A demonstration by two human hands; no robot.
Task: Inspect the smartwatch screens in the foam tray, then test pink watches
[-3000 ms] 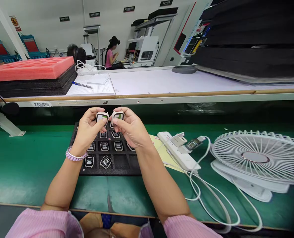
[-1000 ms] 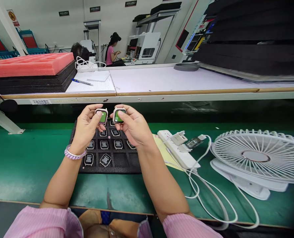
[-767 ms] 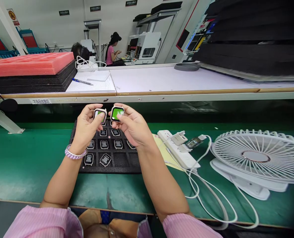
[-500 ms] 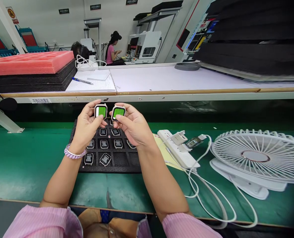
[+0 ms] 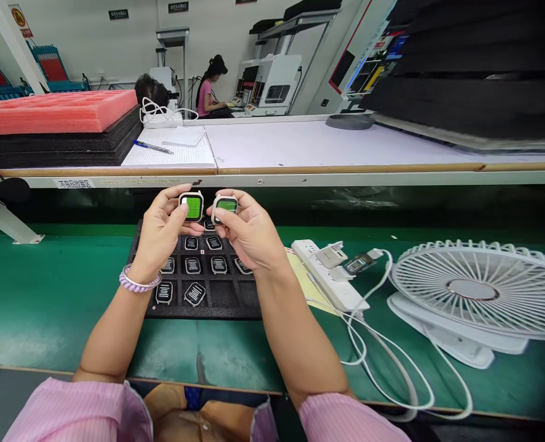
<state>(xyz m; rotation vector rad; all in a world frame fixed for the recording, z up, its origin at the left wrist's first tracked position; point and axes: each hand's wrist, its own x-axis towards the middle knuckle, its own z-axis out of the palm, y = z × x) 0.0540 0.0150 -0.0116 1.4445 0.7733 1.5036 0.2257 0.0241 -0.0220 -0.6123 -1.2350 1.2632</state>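
My left hand [image 5: 164,224] is closed on a strapless smartwatch [image 5: 193,207] with a pale case, its screen lit green with a white strip at the left. In my right hand [image 5: 247,230] a second smartwatch [image 5: 227,203] is gripped, also showing green, with my thumb over the lower part of its screen. Both watches are held up side by side, a small gap apart. Beneath them lies a black foam tray [image 5: 224,296] with several smartwatches in its compartments, white text on their dark screens. My hands and right forearm hide part of the tray.
A white power strip [image 5: 330,276] with plugged-in chargers and cables lies right of the tray, over yellow paper [image 5: 307,279]. Farther right is a white fan [image 5: 475,291]. The raised shelf holds red foam [image 5: 61,110], a notebook [image 5: 162,147] and a pen [image 5: 153,147]. A co-worker [image 5: 208,89] sits beyond.
Both hands and their watches have shifted slightly right. The right watch has tilted, and my thumb sits differently on it. The left thumb has moved to its screen's left side.
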